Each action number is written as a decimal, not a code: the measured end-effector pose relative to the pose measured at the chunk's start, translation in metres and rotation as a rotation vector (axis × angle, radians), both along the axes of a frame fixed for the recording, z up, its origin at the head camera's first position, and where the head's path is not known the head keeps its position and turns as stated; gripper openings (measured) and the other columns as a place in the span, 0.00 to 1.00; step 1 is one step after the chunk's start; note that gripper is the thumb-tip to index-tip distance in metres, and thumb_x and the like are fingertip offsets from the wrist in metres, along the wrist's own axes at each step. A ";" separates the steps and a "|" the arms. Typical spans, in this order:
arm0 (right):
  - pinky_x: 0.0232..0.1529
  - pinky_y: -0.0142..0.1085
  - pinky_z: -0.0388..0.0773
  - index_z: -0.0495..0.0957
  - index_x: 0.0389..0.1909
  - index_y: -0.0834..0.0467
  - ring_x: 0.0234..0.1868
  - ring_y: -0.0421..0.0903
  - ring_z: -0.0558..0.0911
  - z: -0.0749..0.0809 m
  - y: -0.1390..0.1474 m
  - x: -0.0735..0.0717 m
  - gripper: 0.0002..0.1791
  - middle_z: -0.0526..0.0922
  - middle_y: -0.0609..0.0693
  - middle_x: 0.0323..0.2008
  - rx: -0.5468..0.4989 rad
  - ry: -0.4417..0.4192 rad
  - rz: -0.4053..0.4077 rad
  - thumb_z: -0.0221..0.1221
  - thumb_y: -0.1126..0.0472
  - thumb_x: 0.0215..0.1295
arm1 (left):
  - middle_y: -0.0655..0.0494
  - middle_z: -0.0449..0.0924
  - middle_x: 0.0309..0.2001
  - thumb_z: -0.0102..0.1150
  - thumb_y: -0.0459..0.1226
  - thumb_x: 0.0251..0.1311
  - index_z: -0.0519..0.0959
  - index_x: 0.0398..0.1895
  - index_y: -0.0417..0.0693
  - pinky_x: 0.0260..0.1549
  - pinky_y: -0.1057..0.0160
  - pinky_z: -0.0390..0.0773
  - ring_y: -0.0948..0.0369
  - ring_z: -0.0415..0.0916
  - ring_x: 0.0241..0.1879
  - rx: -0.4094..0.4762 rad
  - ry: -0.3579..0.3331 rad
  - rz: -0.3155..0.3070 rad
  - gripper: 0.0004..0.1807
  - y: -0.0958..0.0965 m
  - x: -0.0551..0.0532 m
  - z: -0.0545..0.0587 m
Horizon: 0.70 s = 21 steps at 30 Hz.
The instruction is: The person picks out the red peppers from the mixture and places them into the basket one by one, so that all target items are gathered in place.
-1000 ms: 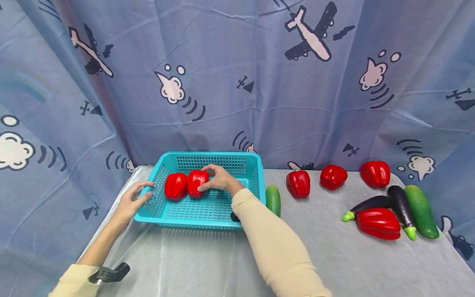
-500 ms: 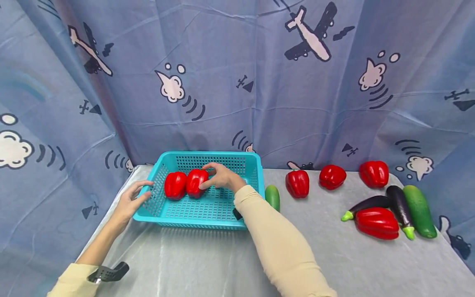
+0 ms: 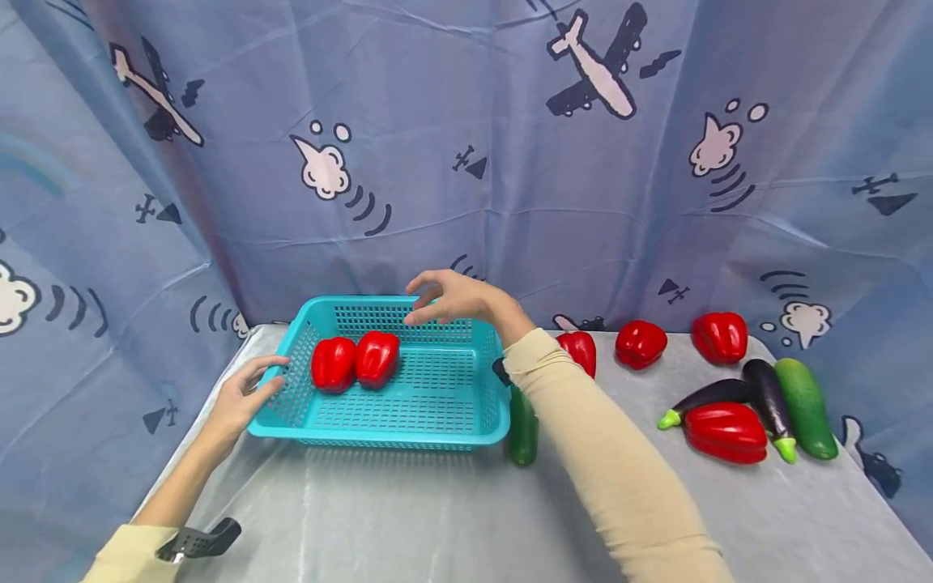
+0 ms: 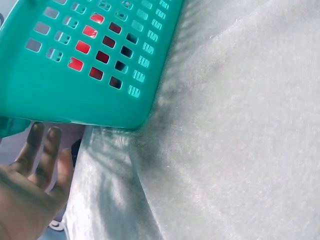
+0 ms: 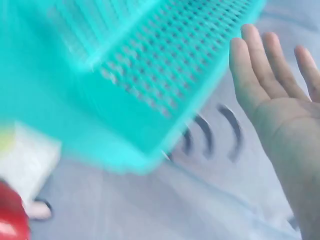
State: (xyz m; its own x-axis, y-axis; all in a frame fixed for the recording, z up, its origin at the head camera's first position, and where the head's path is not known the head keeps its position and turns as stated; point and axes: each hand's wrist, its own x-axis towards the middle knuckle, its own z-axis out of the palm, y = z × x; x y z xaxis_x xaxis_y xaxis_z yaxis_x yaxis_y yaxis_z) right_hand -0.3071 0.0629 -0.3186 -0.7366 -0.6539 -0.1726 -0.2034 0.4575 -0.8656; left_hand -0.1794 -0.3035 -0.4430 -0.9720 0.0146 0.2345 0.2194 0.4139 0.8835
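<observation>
Two red bell peppers, a left one (image 3: 334,364) and a right one (image 3: 377,359), lie side by side in the left half of a turquoise plastic basket (image 3: 394,439). My left hand (image 3: 236,401) is at the basket's left end, fingertips right at the rim. In the left wrist view its fingers (image 4: 52,147) reach up just under the basket's edge. My right hand (image 3: 459,298) hovers over the basket's back rim, fingers loosely bent and holding nothing. The right wrist view, partly blurred, shows that palm (image 5: 285,115) bare beside the basket wall (image 5: 145,135).
A cucumber (image 3: 522,433) lies against the basket's right side, partly behind my right sleeve (image 3: 605,453). Farther right lie several more bell peppers (image 3: 641,344), two eggplants (image 3: 771,409) and a larger cucumber (image 3: 805,409). A printed blue curtain (image 3: 394,146) hangs behind the table.
My right hand has come off the right pepper in the basket and moved up and to the right. That pepper stays beside the other. My left hand stays at the basket's end.
</observation>
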 end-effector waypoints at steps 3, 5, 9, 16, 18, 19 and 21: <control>0.51 0.43 0.79 0.73 0.64 0.56 0.54 0.47 0.81 0.017 0.019 0.006 0.28 0.80 0.54 0.57 -0.017 0.097 0.021 0.69 0.55 0.66 | 0.53 0.75 0.60 0.58 0.36 0.74 0.75 0.62 0.36 0.51 0.73 0.70 0.48 0.65 0.67 -0.004 0.003 0.000 0.19 0.000 0.000 0.000; 0.52 0.43 0.78 0.75 0.62 0.56 0.54 0.47 0.81 0.024 0.033 0.011 0.25 0.82 0.52 0.55 -0.034 0.153 0.019 0.68 0.54 0.67 | 0.57 0.76 0.59 0.58 0.36 0.74 0.76 0.62 0.36 0.51 0.74 0.70 0.57 0.67 0.65 -0.008 0.012 -0.005 0.19 0.000 -0.001 0.001; 0.55 0.43 0.77 0.77 0.60 0.55 0.54 0.48 0.80 0.034 0.062 0.025 0.22 0.83 0.50 0.52 -0.073 0.225 -0.013 0.66 0.54 0.68 | 0.55 0.76 0.59 0.57 0.36 0.74 0.76 0.62 0.36 0.52 0.75 0.69 0.69 0.66 0.61 -0.008 0.031 -0.016 0.18 -0.001 0.000 -0.001; 0.55 0.47 0.78 0.77 0.60 0.57 0.55 0.51 0.81 0.030 0.121 0.056 0.20 0.82 0.54 0.55 -0.165 0.230 -0.130 0.65 0.58 0.70 | 0.51 0.75 0.60 0.56 0.37 0.75 0.75 0.63 0.36 0.52 0.74 0.68 0.51 0.65 0.66 -0.046 0.017 -0.010 0.19 0.002 -0.001 -0.002; 0.54 0.45 0.79 0.76 0.61 0.59 0.54 0.50 0.82 0.027 0.137 0.063 0.20 0.81 0.55 0.55 -0.181 0.229 -0.164 0.64 0.59 0.71 | 0.49 0.75 0.60 0.56 0.37 0.75 0.74 0.63 0.35 0.53 0.73 0.68 0.47 0.64 0.66 -0.053 0.019 -0.009 0.19 0.002 -0.001 -0.001; 0.53 0.44 0.80 0.76 0.61 0.59 0.53 0.50 0.82 0.025 0.144 0.067 0.20 0.81 0.55 0.55 -0.191 0.223 -0.185 0.64 0.60 0.72 | 0.49 0.75 0.60 0.57 0.37 0.75 0.75 0.63 0.35 0.53 0.73 0.68 0.47 0.64 0.66 -0.054 0.020 -0.009 0.19 0.001 0.000 0.000; 0.52 0.41 0.80 0.75 0.61 0.61 0.52 0.51 0.83 0.021 0.158 0.075 0.19 0.82 0.55 0.54 -0.204 0.214 -0.218 0.63 0.61 0.72 | 0.49 0.75 0.61 0.57 0.37 0.75 0.75 0.63 0.37 0.52 0.73 0.68 0.52 0.65 0.66 -0.056 0.022 -0.007 0.19 0.000 0.000 0.000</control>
